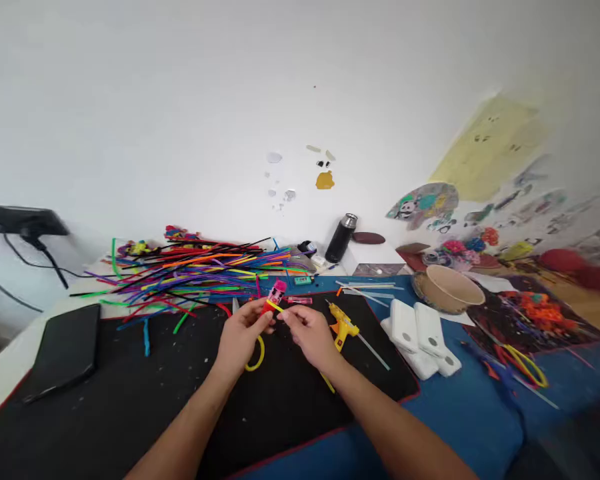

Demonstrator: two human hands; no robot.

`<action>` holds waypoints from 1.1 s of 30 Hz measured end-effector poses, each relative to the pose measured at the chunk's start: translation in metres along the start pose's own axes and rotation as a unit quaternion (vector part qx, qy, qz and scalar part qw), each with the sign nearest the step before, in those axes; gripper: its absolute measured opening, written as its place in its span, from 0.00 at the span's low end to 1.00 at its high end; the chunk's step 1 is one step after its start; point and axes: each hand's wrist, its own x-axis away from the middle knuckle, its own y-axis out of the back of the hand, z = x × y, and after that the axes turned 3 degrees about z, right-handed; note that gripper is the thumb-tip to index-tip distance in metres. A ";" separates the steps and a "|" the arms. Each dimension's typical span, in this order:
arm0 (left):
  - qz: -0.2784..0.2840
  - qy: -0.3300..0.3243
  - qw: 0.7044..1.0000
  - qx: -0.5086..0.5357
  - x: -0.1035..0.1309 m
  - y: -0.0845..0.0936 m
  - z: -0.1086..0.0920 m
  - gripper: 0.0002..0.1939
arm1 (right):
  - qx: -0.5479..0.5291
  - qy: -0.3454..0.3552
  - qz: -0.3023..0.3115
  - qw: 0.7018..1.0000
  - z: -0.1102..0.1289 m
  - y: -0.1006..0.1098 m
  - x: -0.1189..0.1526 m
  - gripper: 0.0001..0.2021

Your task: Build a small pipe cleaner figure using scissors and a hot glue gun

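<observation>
My left hand is closed around a small red object with a pink top; its exact kind is too small to make out. A yellow pipe cleaner crosses this object. My right hand pinches that pipe cleaner just to the right, and a yellow length shows below the wrist. Under my left hand lies a pair of scissors, its yellow handle loop showing while the rest is mostly covered. A yellow glue gun with a clear glue stick rests just right of my right hand.
A big heap of coloured pipe cleaners spreads along the back left. Behind stands a black thermos. White packs and a beige bowl are on the right. A black tablet-like slab lies left on the dark mat.
</observation>
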 end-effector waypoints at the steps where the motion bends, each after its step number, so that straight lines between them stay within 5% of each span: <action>1: 0.001 0.003 1.000 0.002 0.000 0.000 0.000 0.28 | 0.000 0.001 0.000 1.000 -0.001 0.000 0.000 0.19; 33: 0.010 0.084 0.989 0.118 0.004 -0.006 -0.011 0.27 | -0.022 -0.026 -0.014 0.999 -0.012 -0.002 0.000 0.22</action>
